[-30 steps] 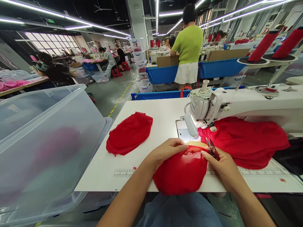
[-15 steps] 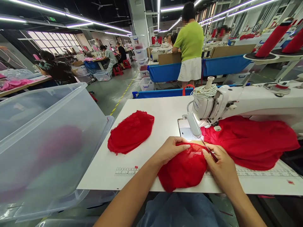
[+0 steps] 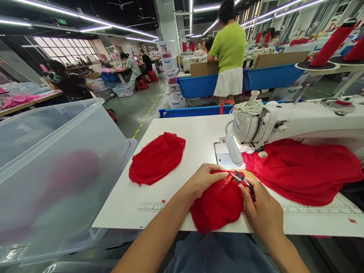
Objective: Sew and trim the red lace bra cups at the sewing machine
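Observation:
My left hand point(image 3: 205, 179) pinches the upper edge of a red fabric piece point(image 3: 217, 206) lying at the near edge of the white sewing table point(image 3: 182, 131). Gripped in my right hand point(image 3: 260, 208) are small thread snips point(image 3: 240, 178), whose blades point left over the fabric's top edge, close to my left fingertips. Just behind both hands stands the white sewing machine point(image 3: 256, 125).
A stack of red lace pieces point(image 3: 156, 157) lies on the table to the left. A larger red fabric pile point(image 3: 301, 170) sits under the machine arm at right. A clear plastic bin point(image 3: 57, 167) stands at far left. A person in a green top point(image 3: 229, 53) stands beyond the table.
My right hand has shifted left and turned the snips so the blades point toward my left fingers. The red piece has bunched slightly. My left hand has barely moved.

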The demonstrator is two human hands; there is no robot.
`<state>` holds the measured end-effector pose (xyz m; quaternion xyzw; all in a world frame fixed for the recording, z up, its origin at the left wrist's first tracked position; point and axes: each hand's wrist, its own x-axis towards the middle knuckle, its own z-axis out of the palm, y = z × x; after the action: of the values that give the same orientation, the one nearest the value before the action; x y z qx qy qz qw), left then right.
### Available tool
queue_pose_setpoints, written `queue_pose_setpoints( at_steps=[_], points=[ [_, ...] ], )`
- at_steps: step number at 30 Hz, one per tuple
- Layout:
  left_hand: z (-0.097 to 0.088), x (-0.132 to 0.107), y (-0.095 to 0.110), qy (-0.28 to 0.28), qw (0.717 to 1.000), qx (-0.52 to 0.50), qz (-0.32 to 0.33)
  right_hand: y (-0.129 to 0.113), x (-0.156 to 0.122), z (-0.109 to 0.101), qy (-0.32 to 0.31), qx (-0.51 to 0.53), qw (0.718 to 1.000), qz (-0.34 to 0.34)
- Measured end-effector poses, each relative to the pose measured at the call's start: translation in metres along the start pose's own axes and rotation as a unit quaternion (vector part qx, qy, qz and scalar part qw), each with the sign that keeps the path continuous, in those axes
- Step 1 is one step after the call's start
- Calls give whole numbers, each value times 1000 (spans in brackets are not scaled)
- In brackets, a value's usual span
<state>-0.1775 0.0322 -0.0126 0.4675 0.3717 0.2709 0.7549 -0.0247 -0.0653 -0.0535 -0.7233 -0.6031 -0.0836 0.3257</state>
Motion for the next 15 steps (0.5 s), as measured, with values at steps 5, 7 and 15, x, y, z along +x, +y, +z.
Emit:
queue_pose_setpoints(
  at_steps=[5, 7, 15],
  points=[
    [1, -1, 2, 6, 1000, 1, -2, 1, 1, 0, 7, -6, 1000, -22],
    [2, -1, 2, 10, 1000, 3, 1, 3, 1, 1, -1, -1, 1000, -16],
    [4, -5, 6, 1, 1000, -8, -6, 3, 3, 0, -56, 96, 991, 79]
  ],
)
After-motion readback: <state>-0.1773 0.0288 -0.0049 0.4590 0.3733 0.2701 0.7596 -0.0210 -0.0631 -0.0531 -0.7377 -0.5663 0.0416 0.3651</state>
